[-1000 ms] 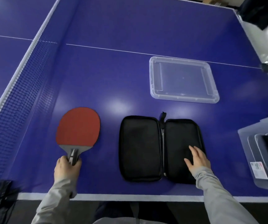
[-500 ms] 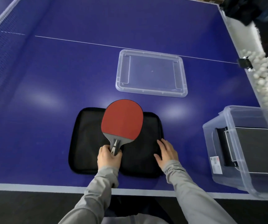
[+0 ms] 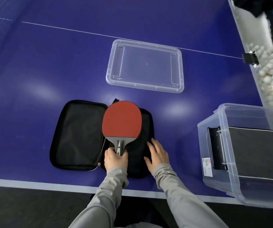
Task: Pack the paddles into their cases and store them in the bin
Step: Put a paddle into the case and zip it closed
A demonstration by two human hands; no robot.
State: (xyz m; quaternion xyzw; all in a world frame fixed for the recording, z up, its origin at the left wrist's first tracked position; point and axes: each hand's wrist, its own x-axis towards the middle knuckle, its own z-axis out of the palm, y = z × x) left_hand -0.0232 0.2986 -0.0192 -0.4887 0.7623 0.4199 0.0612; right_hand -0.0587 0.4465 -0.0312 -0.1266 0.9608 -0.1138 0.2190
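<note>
A: From the head camera, where was the red-rubbered table tennis paddle (image 3: 122, 119)?

B: Over the right half of the open black zip-up fabric case (image 3: 76, 134), blade pointing away. The left hand (image 3: 115, 159) had its fingers clamped round the handle.

A: And the right hand (image 3: 157, 154)?

B: Flat on the case's right edge, fingers spread apart, holding nothing.

A: The bin?

B: The clear plastic storage bin (image 3: 246, 155) sat to the right on the blue table (image 3: 50, 63), a black case already inside. Its clear rectangular lid (image 3: 144, 66) lay beyond the open case.
</note>
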